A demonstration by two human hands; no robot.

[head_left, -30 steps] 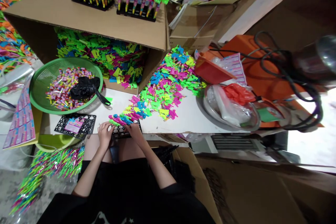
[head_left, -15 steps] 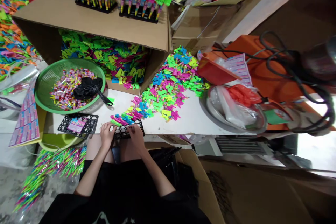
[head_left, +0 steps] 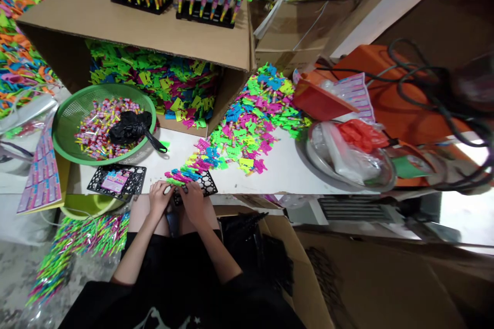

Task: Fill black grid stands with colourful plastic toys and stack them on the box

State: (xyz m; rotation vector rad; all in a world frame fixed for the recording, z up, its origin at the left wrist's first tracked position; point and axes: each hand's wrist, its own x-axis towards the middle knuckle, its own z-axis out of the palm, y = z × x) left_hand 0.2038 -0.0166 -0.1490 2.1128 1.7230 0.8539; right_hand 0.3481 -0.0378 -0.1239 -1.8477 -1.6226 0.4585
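At the table's front edge lies a black perforated rack [head_left: 209, 185], partly under a slanting row of bright plastic toys [head_left: 193, 168] in pink, blue, green and yellow. My left hand [head_left: 159, 199] is at the rack's left end, its fingers bent and thumb and forefinger close to the nearest green toy [head_left: 175, 182]. Close beside it, my right hand [head_left: 193, 200] bends over the front of the rack with its fingertips drawn together. What sits between the fingertips of either hand is too small and hidden to make out.
A green basket [head_left: 57, 136] of small candy-like tubes and a second black rack [head_left: 135, 177] with a printed card stand left. Loose toys [head_left: 247, 139] are heaped behind the hands beside an open carton [head_left: 135, 31]. Right stands a metal bowl [head_left: 314, 164] holding plastic bags.
My right hand has moved left along the rack, closer to my left hand and the row's near end. The whole view has shifted slightly.
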